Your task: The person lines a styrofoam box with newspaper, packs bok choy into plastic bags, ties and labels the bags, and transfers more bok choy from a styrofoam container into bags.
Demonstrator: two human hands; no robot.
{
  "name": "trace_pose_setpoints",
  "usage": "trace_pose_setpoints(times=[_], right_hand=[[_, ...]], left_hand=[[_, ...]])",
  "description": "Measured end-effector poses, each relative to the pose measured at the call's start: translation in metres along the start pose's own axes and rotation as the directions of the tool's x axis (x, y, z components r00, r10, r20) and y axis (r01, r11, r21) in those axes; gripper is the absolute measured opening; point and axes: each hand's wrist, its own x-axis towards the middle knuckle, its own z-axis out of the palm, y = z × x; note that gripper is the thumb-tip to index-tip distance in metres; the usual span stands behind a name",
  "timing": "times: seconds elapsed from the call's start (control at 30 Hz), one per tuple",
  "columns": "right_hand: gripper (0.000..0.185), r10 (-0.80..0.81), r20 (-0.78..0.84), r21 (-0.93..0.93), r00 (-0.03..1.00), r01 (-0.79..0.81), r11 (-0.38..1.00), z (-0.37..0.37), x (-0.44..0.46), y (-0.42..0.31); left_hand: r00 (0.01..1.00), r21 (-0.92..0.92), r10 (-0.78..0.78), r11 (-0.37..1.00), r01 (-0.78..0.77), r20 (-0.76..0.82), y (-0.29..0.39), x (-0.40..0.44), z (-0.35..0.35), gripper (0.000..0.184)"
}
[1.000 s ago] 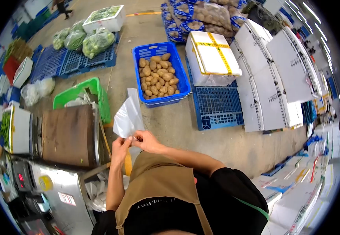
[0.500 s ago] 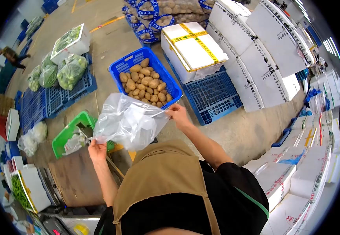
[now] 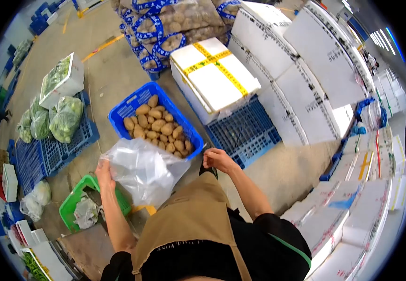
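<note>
A clear plastic bag [image 3: 142,168] hangs spread out in front of the brown apron. My left hand [image 3: 104,172] has its fingers closed on the bag's left edge. To the right of the bag is my right hand [image 3: 219,159], its fingers curled together, apart from the bag; whether anything small is inside them is hidden. Beyond the bag stands a blue crate [image 3: 118,112] of potatoes [image 3: 158,124], its near left part covered by the plastic.
A green basket [image 3: 67,210] with plastic inside is at the lower left. A taped foam box [image 3: 217,75] sits on a blue pallet [image 3: 247,129]. White cartons [image 3: 306,103] are stacked at the right. Potato sacks [image 3: 175,23] lie behind; bagged greens [image 3: 66,119] are at the left.
The bag has been opened out from a narrow folded shape. My right hand, which held its right corner half a second ago, is now off it. The view has shifted right.
</note>
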Motion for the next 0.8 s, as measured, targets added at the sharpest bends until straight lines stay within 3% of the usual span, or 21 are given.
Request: trace_pose_setpoints(times=[0.07, 0.13, 0.17, 0.27, 0.3, 0.4, 0.43, 0.47, 0.5, 0.63, 0.73, 0.77, 0.8], right_hand=[[0.019, -0.023, -0.188, 0.045, 0.982, 0.032, 0.998, -0.047, 0.034, -0.030], [0.020, 0.000, -0.361, 0.048, 0.933, 0.018, 0.999, -0.107, 0.078, -0.043], [0.021, 0.017, -0.438, 0.028, 0.899, -0.006, 1.000, -0.141, 0.105, -0.048], [0.019, 0.068, -0.607, -0.037, 0.792, -0.114, 0.993, -0.219, 0.185, -0.055], [0.040, 0.133, -0.646, -0.001, 0.752, -0.174, 0.985, -0.229, 0.206, -0.060], [0.069, 0.326, -0.684, 0.448, 0.653, 0.023, 0.894, -0.245, 0.265, -0.081], [0.091, 0.299, -0.590, 0.518, 0.750, 0.067, 0.853, -0.253, 0.282, -0.084], [0.091, 0.262, -0.503, 0.576, 0.824, 0.093, 0.812, -0.260, 0.296, -0.088], [0.092, 0.287, -0.479, 0.603, 0.829, 0.073, 0.795, -0.262, 0.304, -0.097], [0.092, 0.364, -0.413, 0.649, 0.835, -0.010, 0.761, -0.252, 0.286, -0.141], [0.088, 0.316, -0.218, 0.663, 0.923, -0.098, 0.743, -0.251, 0.247, -0.173], [0.083, 0.297, -0.189, 0.675, 0.936, -0.096, 0.731, -0.248, 0.237, -0.184], [0.082, 0.313, -0.225, 0.653, 0.923, -0.096, 0.751, -0.246, 0.239, -0.184]], left_hand=[[0.998, 0.248, 0.054, 0.967, -0.049, -0.013, -0.007, 0.032, 0.036, 0.031], [0.989, 0.546, 0.138, 0.833, -0.093, -0.043, -0.011, 0.050, 0.089, 0.023], [0.963, 0.705, 0.200, 0.657, -0.267, 0.179, -0.007, 0.062, 0.117, 0.017], [0.793, 0.632, 0.411, 0.481, -0.608, 0.450, -0.035, 0.111, 0.202, 0.018], [0.836, 0.601, 0.306, 0.588, -0.542, 0.456, -0.052, 0.132, 0.224, 0.027], [0.897, 0.576, -0.083, 0.791, -0.205, 0.434, -0.089, 0.178, 0.297, 0.032], [0.880, 0.635, -0.143, 0.745, -0.206, 0.453, -0.097, 0.191, 0.324, 0.033], [0.861, 0.687, -0.207, 0.698, -0.203, 0.465, -0.106, 0.199, 0.347, 0.034], [0.839, 0.734, -0.274, 0.649, -0.199, 0.470, -0.115, 0.205, 0.365, 0.035], [0.705, 0.713, -0.488, 0.700, -0.035, 0.514, -0.149, 0.234, 0.410, 0.036], [0.730, 0.838, -0.534, 0.538, -0.096, 0.426, -0.166, 0.246, 0.433, 0.037], [0.738, 0.889, -0.545, 0.429, -0.161, 0.397, -0.177, 0.256, 0.430, 0.039], [0.728, 0.897, -0.560, 0.406, -0.175, 0.395, -0.187, 0.261, 0.427, 0.040]])
